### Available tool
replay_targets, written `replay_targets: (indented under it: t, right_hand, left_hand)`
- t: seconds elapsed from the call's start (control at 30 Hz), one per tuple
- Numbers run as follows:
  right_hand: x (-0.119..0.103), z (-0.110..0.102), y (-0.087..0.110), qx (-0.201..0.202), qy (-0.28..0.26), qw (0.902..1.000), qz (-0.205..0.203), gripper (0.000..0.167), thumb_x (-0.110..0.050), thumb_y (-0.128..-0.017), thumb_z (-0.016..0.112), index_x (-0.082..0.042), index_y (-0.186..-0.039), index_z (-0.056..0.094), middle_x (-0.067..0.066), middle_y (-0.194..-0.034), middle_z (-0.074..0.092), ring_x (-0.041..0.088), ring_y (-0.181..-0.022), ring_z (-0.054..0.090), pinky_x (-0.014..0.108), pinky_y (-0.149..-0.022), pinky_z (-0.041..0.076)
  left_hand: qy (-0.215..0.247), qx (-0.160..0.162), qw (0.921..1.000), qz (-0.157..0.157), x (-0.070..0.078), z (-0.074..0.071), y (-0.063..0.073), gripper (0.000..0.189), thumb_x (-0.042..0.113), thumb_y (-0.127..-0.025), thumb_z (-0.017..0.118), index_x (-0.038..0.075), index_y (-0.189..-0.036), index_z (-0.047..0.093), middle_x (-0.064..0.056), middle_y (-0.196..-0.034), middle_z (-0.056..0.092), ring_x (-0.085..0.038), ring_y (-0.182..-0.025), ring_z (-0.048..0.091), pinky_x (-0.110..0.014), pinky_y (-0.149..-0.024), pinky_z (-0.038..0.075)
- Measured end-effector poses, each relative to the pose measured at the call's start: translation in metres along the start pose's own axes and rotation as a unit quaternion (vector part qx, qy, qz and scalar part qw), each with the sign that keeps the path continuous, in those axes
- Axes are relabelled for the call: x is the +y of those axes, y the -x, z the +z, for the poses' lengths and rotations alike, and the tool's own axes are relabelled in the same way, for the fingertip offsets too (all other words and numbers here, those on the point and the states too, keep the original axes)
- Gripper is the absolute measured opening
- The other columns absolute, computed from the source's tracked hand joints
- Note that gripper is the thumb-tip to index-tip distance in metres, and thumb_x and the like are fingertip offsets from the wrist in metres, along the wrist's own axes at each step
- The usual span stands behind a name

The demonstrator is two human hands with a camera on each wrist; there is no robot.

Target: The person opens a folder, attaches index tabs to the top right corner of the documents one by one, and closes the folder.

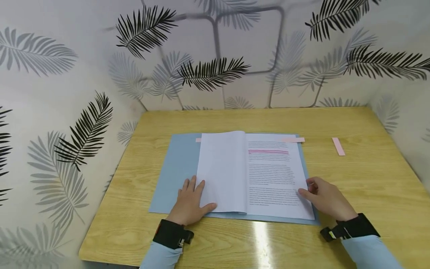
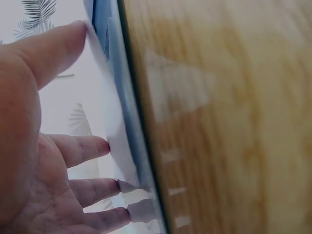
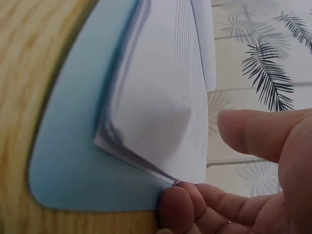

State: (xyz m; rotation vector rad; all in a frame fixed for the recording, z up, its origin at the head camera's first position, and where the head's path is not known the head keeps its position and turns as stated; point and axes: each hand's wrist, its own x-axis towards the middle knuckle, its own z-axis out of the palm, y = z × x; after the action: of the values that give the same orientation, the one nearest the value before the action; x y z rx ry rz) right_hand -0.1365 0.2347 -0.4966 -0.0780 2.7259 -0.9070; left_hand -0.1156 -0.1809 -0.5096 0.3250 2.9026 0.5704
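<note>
A booklet of printed pages (image 1: 275, 179) in a light blue folder cover (image 1: 181, 168) lies spread out on the table. Two pink lines run across the text near the top of the right page. My left hand (image 1: 190, 203) rests with spread fingers on the blank left page (image 1: 221, 175) and the cover beside it. In the left wrist view its fingertips (image 2: 100, 145) touch the paper. At the right edge of the printed page is my right hand (image 1: 327, 196), its fingertips touching the sheets' edge. The right thumb (image 3: 243, 134) stands apart from the paper in the right wrist view.
A pink sticky strip (image 1: 293, 140) juts from the right page's top edge, and a smaller pink tab (image 1: 198, 140) shows at the left page. Another pink strip (image 1: 338, 146) lies on the wooden table (image 1: 362, 172) to the right. A leaf-patterned curtain (image 1: 248, 86) hangs behind.
</note>
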Motion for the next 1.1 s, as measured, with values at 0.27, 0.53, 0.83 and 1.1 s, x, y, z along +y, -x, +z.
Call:
replay_targets:
  t: [0.27, 0.53, 0.83, 1.1]
  right_hand:
    - [-0.0011, 0.0016, 0.0017, 0.017, -0.028, 0.9994, 0.015, 0.049, -0.034, -0.092, 0.065, 0.005, -0.116, 0.050, 0.012, -0.088, 0.053, 0.024, -0.078, 0.052, 0.032, -0.062, 0.041]
    - [-0.0002, 0.0023, 0.0011, 0.028, -0.017, 0.9994, 0.013, 0.032, -0.033, -0.095, 0.060, -0.001, -0.095, 0.059, 0.006, -0.074, 0.052, 0.020, -0.069, 0.051, 0.030, -0.055, 0.037]
    - [-0.0002, 0.0029, 0.0007, 0.027, -0.029, 0.9991, 0.019, 0.032, -0.032, -0.096, 0.058, 0.000, -0.094, 0.061, 0.005, -0.071, 0.052, 0.019, -0.066, 0.051, 0.028, -0.053, 0.037]
    - [0.0006, 0.0006, 0.0011, 0.002, -0.067, 0.9972, 0.033, 0.058, -0.047, -0.100, 0.045, 0.006, -0.118, 0.060, 0.010, -0.087, 0.060, 0.022, -0.078, 0.053, 0.030, -0.060, 0.040]
  left_hand:
    - [0.007, -0.010, 0.9999, 0.006, 0.0002, -0.0027, -0.0009, 0.083, 0.054, -0.087, 0.063, 0.004, -0.148, 0.035, -0.026, -0.155, 0.015, -0.047, -0.142, 0.010, -0.067, -0.106, 0.016]
    - [0.011, -0.015, 0.9998, -0.004, 0.0003, -0.0015, -0.0009, 0.083, 0.054, -0.087, 0.064, 0.005, -0.148, 0.036, -0.025, -0.156, 0.015, -0.047, -0.142, 0.009, -0.068, -0.105, 0.015]
    - [0.015, -0.015, 0.9997, -0.011, 0.0003, -0.0018, -0.0017, 0.082, 0.054, -0.087, 0.063, 0.005, -0.148, 0.037, -0.025, -0.156, 0.015, -0.046, -0.142, 0.008, -0.069, -0.105, 0.015]
    - [0.023, -0.008, 0.9995, -0.018, -0.0017, 0.0014, -0.0027, 0.082, 0.055, -0.087, 0.062, 0.006, -0.147, 0.038, -0.023, -0.156, 0.016, -0.044, -0.143, 0.007, -0.068, -0.106, 0.015]
